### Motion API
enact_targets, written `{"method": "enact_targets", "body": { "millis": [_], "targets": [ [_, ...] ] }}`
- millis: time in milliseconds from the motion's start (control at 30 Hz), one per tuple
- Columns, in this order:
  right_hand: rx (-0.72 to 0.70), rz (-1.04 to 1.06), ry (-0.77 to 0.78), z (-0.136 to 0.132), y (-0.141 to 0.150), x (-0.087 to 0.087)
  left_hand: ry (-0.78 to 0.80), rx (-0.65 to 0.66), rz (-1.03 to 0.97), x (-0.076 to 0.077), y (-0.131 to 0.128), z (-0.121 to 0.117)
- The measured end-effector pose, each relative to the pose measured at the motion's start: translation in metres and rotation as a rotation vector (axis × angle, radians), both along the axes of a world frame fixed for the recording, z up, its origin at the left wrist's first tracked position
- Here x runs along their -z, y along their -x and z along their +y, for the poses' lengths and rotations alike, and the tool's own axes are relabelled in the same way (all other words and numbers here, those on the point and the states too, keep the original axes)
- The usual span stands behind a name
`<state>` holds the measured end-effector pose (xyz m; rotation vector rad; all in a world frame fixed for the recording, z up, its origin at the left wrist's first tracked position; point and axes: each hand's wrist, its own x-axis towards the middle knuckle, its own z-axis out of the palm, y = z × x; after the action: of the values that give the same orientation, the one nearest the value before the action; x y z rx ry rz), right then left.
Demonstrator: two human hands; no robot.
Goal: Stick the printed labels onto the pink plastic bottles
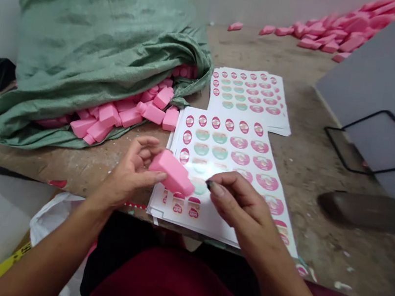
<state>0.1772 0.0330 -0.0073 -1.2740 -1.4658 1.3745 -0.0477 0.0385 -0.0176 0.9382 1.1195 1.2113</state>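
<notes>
My left hand (131, 168) is closed around the base end of a small pink plastic bottle (172, 170), which lies tilted with its neck pointing right and toward me. My right hand (245, 202) is closed in a pinch just right of the bottle's neck, apart from it. Something small and dark shows at its fingertips; I cannot make out what it is. Beneath both hands lies a stack of sticker sheets (227, 147) printed with pink and green labels.
A big green sack (105, 40) on the left spills pink bottles (128, 113) onto the table (256, 53). A second stack of sticker sheets (250, 94) lies behind. More pink bottles (344, 31) are heaped at the back right, near a black wire frame (380, 143).
</notes>
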Motion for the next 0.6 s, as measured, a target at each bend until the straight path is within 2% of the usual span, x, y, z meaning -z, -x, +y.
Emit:
{"method": "enact_targets", "body": {
  "millis": [100, 200, 267, 367, 500, 600],
  "targets": [
    [-0.065, 0.058, 0.027, 0.0, 0.013, 0.0, 0.23, -0.001, -0.38, -0.002, -0.036, -0.013],
    [-0.077, 0.026, 0.002, -0.002, 0.008, 0.003, 0.393, -0.008, -0.535, -0.007, -0.056, -0.016],
    [-0.055, -0.058, -0.008, -0.004, -0.003, 0.005, 0.448, -0.01, -0.572, -0.011, -0.061, -0.012],
    [-0.011, -0.315, -0.039, -0.008, -0.02, 0.011, 0.462, -0.029, -0.586, -0.01, -0.066, -0.001],
    [-0.048, -0.723, -0.136, -0.013, -0.024, 0.024, 0.456, -0.115, -0.5, 0.003, -0.073, 0.009],
    [-0.048, -0.883, -0.238, -0.015, -0.02, 0.032, 0.442, -0.147, -0.508, 0.013, -0.074, 0.01]
  ]
}}
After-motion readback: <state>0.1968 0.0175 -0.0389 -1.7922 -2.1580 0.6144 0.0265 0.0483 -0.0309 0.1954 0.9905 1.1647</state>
